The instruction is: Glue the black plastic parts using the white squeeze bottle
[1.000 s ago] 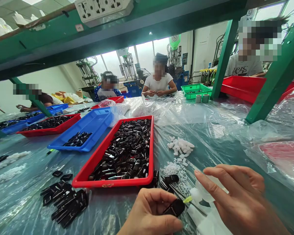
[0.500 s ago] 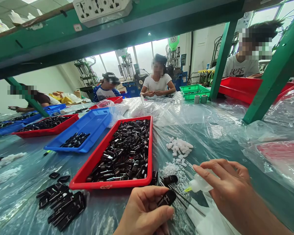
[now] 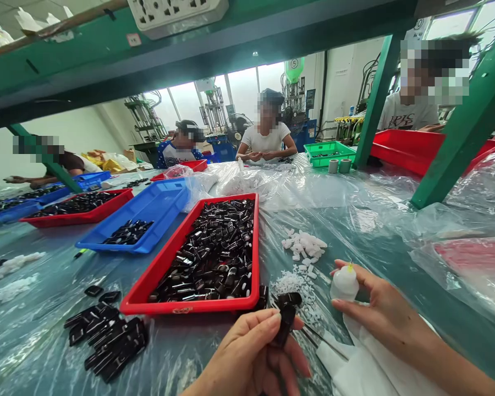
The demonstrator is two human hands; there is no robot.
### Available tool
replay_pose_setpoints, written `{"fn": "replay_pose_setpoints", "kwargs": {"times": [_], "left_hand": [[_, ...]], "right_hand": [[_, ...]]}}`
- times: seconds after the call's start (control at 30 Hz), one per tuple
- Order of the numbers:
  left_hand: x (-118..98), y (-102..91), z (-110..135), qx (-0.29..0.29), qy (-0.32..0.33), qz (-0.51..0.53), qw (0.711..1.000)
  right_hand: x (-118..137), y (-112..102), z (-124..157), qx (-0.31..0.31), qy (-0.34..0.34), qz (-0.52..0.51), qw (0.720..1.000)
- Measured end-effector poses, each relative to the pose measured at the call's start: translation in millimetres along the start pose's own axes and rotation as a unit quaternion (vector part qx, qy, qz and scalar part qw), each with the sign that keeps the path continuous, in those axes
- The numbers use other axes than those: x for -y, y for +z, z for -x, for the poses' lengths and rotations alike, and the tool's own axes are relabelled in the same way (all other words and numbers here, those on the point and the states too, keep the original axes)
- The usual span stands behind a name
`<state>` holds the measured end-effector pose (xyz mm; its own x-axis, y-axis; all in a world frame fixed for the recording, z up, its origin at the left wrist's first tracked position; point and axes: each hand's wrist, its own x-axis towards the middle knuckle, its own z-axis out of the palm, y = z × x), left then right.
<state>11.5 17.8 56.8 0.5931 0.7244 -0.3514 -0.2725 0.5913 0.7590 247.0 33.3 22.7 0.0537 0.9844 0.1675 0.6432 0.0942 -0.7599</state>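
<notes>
My left hand [image 3: 253,352] pinches a glossy black plastic piece [image 3: 287,320] between thumb and fingers, low in the middle of the view. In my right hand [image 3: 390,308] is a small white squeeze bottle [image 3: 345,287], upright, with a thin yellow tip; thumb and fingers close around its sides. Metal tweezers [image 3: 328,345] lie between the hands, partly hidden. White tissue [image 3: 369,366] is spread under my right wrist. Just beyond my left hand lie another black piece [image 3: 293,298] and a scatter of small white bits [image 3: 295,286].
A red tray [image 3: 256,253] full of black pieces stands ahead, beside a blue tray [image 3: 173,192]. Loose black pieces [image 3: 111,352] lie at left. White blocks [image 3: 305,245] rest on the plastic-covered table. A green shelf frame [image 3: 457,126] crosses overhead; several people sit around.
My right hand has turned the squeeze bottle from lying sideways to upright, tip up. My left hand has tilted the black plastic piece more upright.
</notes>
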Motion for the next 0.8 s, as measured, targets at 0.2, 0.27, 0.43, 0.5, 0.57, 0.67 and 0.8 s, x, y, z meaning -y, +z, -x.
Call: {"fn": "replay_pose_setpoints", "kwargs": {"times": [0.2,0.27,0.43,0.5,0.57,0.67,0.8], "left_hand": [[4,-3.5,-2,0.005,0.006,0.025,1.000],[5,-3.8,-4,0.002,0.014,0.028,1.000],[7,-3.6,-6,-0.029,0.040,-0.003,0.999],[7,-4.0,-6,-0.037,0.047,-0.017,0.998],[7,-4.4,-7,-0.042,0.045,-0.029,0.998],[7,-4.4,-8,-0.053,0.029,-0.042,0.997],[7,-4.8,-9,-0.061,0.011,-0.065,0.996]], "right_hand": [[27,-16,16,-0.201,-0.147,0.093,0.964],[38,-17,25,-0.230,-0.222,0.090,0.943],[36,11,35,0.044,-0.396,0.065,0.915],[26,30,35,0.065,-0.415,0.109,0.901],[17,47,35,-0.008,-0.443,0.115,0.889],[11,59,36,-0.063,-0.467,0.112,0.875],[13,58,39,-0.024,-0.474,0.177,0.863]]}}
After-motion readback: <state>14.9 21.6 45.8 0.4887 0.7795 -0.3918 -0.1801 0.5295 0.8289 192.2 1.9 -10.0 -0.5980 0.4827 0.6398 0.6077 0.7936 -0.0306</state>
